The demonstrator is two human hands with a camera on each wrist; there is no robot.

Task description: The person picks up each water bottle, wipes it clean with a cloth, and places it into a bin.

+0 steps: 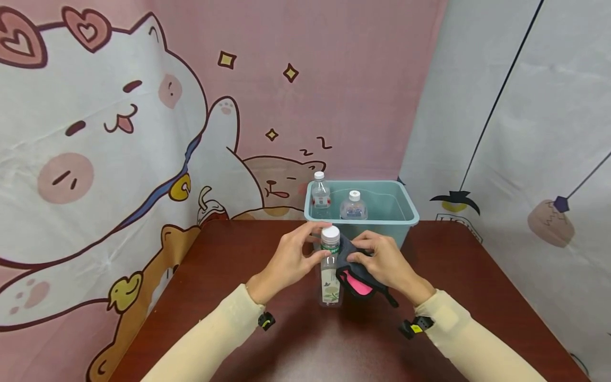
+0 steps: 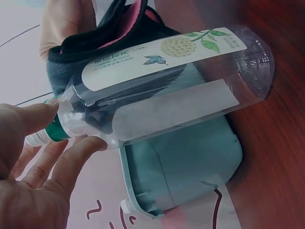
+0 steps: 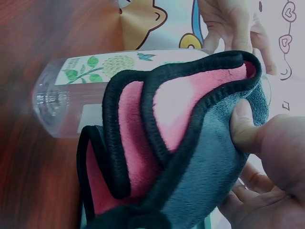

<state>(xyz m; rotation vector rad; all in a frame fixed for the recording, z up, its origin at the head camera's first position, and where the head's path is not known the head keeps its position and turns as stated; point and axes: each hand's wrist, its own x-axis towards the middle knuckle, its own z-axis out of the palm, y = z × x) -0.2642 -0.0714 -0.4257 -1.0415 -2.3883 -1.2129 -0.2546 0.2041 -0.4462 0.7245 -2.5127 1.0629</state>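
Observation:
A clear plastic bottle [image 1: 330, 270] with a white cap, a green neck band and a pale flower label stands upright on the table. My left hand [image 1: 293, 254] pinches it near the neck, thumb and fingers on either side, as the left wrist view also shows. Beside the bottle, my right hand [image 1: 384, 262] grips a folded grey cloth [image 1: 360, 268] with pink lining and black edging. In the right wrist view the thumb presses on the grey side of the cloth [image 3: 209, 138], which hides part of the bottle [image 3: 114, 71].
A light blue plastic bin [image 1: 408, 220] stands at the back of the dark red wooden table [image 1: 229, 265]. Inside it are a tall clear bottle [image 1: 321, 193] at the left and a wider bottle [image 1: 354, 207]. A cartoon-printed curtain [image 1: 358, 79] hangs behind.

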